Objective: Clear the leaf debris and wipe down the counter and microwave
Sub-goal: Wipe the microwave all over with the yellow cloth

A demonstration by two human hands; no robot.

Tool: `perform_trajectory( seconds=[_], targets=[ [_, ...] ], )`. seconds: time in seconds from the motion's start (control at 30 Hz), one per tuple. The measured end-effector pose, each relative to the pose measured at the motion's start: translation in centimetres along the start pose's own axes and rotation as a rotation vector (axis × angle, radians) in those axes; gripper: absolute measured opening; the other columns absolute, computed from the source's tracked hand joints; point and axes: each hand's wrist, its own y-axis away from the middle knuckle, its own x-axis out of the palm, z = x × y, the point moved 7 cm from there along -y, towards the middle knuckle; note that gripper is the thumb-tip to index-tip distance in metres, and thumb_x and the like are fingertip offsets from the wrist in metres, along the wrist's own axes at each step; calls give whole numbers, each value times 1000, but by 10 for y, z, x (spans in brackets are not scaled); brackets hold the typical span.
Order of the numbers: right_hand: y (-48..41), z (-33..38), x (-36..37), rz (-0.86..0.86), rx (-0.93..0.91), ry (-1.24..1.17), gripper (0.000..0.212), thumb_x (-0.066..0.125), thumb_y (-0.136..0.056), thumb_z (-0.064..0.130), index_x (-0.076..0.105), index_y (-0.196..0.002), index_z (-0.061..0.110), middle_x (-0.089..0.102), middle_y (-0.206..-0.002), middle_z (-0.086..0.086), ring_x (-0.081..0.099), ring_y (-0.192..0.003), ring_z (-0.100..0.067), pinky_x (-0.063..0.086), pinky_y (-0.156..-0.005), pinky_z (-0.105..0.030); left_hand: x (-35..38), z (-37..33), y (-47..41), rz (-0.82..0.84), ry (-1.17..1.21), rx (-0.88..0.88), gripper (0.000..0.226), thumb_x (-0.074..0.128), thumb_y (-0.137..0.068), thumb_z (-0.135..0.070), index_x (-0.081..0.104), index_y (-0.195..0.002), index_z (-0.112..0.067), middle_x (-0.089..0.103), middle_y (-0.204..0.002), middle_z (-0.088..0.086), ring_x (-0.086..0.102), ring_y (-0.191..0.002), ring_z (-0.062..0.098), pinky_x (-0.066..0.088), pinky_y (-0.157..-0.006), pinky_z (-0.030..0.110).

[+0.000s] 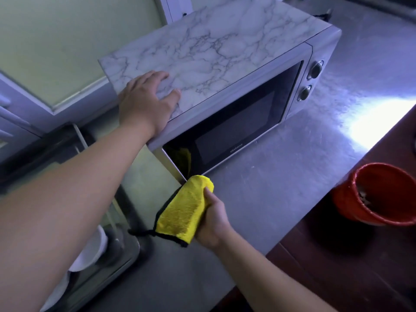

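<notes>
Evidently mid-wipe: counter (pixel 281 176) shows no leaves, left hand (pixel 146 102) flat on microwave (pixel 236 122), right hand (pixel 213 219) at 6 o'clock grips yellow microfibre cloth (pixel 184 210).

One piece of writing can be read. A brand name (pixel 236 147), printed in small pale letters, is set on the lower strip of the dark door (pixel 238 124) of the microwave (pixel 220 70), near the middle of that strip. It appears to read "Galanz", though the letters are slanted and slightly blurred. Any markings around the two knobs (pixel 315 69) beside the door are too small to be read.
</notes>
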Motion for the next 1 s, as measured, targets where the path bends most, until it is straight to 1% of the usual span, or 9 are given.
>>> perform_trajectory(
  seconds=[0.13,0.23,0.4,0.5,0.6,0.7,0.77,0.87,1.0],
  targets=[
    [39,55,-33,107,-86,-16,62,57,-90,54,66,-129,7,62,-133,-20,62,-120,-38,48,-102,-56,2,-2,-1,21,-29,6,57,45,-85,-61,51,-137,-37,45,-151,-9,35,-141,20,24,-118,41],
    [55,82,-59,-62,-140,11,51,63,-88,49,76,-110,5,72,-114,-21,72,-97,-39,58,-77,-53,1,-2,-1,31,-33,9,56,46,-87,-60,51,-137,-36,46,-150,-8,36,-140,22,25,-118,42],
    [81,131,-95,-341,-249,38,50,55,-96,46,63,-123,4,74,-101,-18,74,-82,-33,58,-65,-44,2,-2,-2,42,-63,21,62,41,-84,-62,51,-138,-34,45,-151,-6,37,-139,25,25,-118,43],
    [95,191,-85,-381,-476,-19,47,55,-98,45,61,-126,8,69,-114,-16,68,-96,-30,54,-73,-44,3,-2,-3,47,-56,22,66,37,-81,-64,51,-138,-34,45,-151,-5,36,-140,24,24,-118,45],
    [111,266,-36,-438,-824,-34,36,54,-99,47,59,-119,18,66,-110,-4,65,-101,-21,54,-76,-34,3,-2,-2,38,-55,18,66,37,-80,-64,51,-138,-34,45,-151,-5,36,-140,23,24,-118,45],
    [119,323,38,-340,-1239,268,37,50,-98,42,48,-134,32,54,-125,10,53,-107,-3,45,-89,-19,1,-2,-1,31,-58,12,65,38,-80,-64,52,-137,-35,45,-151,-6,36,-140,23,24,-118,44],
    [105,333,75,-358,-1419,615,53,47,-102,34,33,-153,31,36,-150,18,34,-136,2,25,-115,-23,1,-2,0,27,-57,13,63,39,-81,-63,52,-137,-36,45,-151,-7,36,-140,22,24,-118,43],
    [71,333,84,-506,-1451,741,61,47,-99,43,23,-155,40,17,-164,13,9,-152,-7,7,-122,-34,1,-2,-1,5,-52,21,63,40,-82,-63,53,-137,-36,45,-151,-6,36,-140,21,23,-119,41],
    [27,341,43,-463,-1283,238,73,52,-84,59,31,-152,42,33,-159,11,33,-144,-13,28,-118,-51,1,1,-1,-9,-53,25,65,38,-82,-64,52,-137,-34,45,-151,-7,35,-140,21,24,-119,42]
  ],
)
